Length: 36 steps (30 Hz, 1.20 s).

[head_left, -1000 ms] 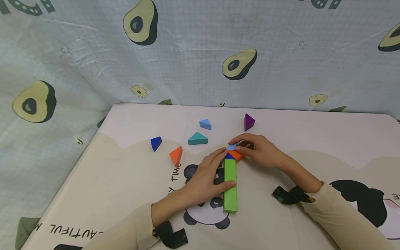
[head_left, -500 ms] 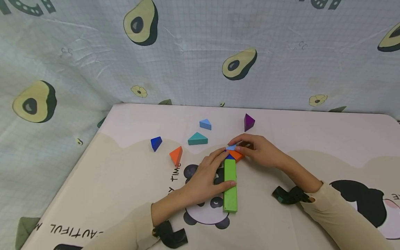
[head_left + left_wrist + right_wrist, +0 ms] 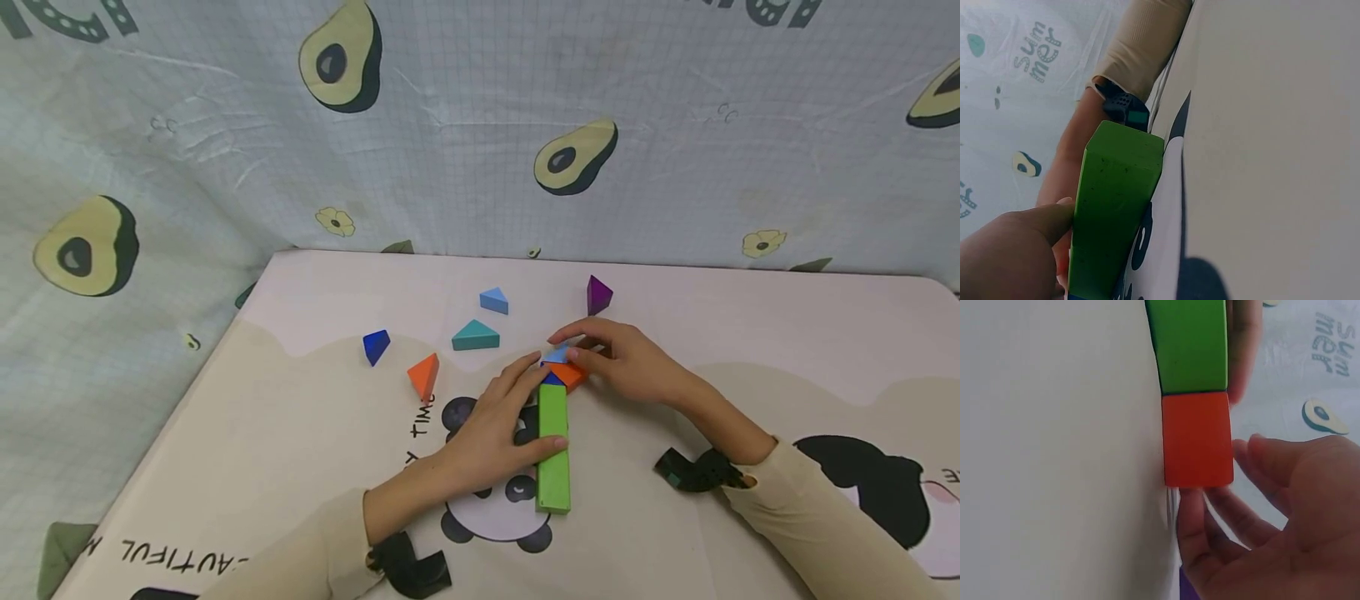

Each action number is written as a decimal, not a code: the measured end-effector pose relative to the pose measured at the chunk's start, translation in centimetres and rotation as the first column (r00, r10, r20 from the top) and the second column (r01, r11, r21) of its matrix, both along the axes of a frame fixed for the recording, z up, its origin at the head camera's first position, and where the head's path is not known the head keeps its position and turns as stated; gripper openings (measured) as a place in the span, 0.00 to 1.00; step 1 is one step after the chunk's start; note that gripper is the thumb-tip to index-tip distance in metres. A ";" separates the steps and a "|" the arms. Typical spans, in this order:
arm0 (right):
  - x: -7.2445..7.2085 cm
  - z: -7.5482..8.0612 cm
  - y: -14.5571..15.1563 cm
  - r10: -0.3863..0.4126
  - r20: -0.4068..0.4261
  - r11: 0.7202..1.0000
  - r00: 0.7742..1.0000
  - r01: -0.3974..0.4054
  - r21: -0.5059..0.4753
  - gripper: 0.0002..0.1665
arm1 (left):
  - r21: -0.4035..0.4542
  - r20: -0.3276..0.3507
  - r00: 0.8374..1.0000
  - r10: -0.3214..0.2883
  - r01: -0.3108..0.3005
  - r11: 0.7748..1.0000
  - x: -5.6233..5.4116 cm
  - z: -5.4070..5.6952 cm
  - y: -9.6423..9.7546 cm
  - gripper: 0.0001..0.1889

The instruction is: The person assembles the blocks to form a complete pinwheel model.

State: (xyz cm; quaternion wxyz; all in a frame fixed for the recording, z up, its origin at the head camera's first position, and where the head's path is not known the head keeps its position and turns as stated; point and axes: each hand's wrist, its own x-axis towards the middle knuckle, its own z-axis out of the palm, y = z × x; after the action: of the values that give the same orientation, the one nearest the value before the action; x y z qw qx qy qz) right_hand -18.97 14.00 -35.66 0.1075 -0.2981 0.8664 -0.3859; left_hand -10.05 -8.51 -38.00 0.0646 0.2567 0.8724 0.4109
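Observation:
A long green block (image 3: 553,487) lies lengthwise on the table mat. At its far end sit a small dark blue triangular block (image 3: 552,379), an orange block (image 3: 572,375) and a light blue triangular block (image 3: 557,355). My left hand (image 3: 487,433) rests along the left side, thumb on the green block and straight fingertips at the dark blue one. Thumb and forefinger of my right hand (image 3: 630,358) pinch the light blue triangular block. In the right wrist view the orange block (image 3: 1197,439) stands against the end of the green block (image 3: 1191,347).
Loose beyond the hands are another light blue block (image 3: 493,301), a teal triangular block (image 3: 476,335) and a purple block (image 3: 598,296). To the left lie a dark blue block (image 3: 376,347) and an orange triangular block (image 3: 424,377). An avocado-print cloth (image 3: 450,167) hangs behind the table.

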 end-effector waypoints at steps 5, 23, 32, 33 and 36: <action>-0.5 1.1 0.8 -0.081 -0.105 0.997 0.991 0.080 -0.011 0.14 | 0.014 -0.045 0.999 -0.031 0.031 0.999 -0.1 -0.1 0.1 0.40; -6.1 0.9 3.1 -0.290 -0.130 0.955 0.948 0.295 0.025 0.17 | -0.144 -0.257 0.964 -0.062 0.025 0.989 0.1 0.0 1.0 0.27; -7.5 0.5 2.7 -0.205 -0.014 0.973 0.979 0.205 0.107 0.21 | -0.150 -0.263 0.964 -0.023 -0.017 0.989 0.1 0.0 1.0 0.25; -7.7 0.5 2.7 -0.197 -0.004 0.974 0.980 0.196 0.114 0.21 | -0.152 -0.262 0.965 -0.022 -0.019 0.988 0.1 0.0 1.0 0.25; -8.0 0.3 2.8 -0.165 0.016 0.979 0.986 0.162 0.125 0.21 | -0.156 -0.256 0.966 -0.021 -0.019 0.988 0.2 0.1 1.0 0.25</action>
State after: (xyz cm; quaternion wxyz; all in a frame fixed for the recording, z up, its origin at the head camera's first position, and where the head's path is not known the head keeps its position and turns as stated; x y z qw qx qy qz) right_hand -26.97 16.83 -35.39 0.1049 -0.2137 0.9086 -0.3433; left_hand -9.89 -7.49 -37.90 -0.0286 0.3023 0.9030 0.3039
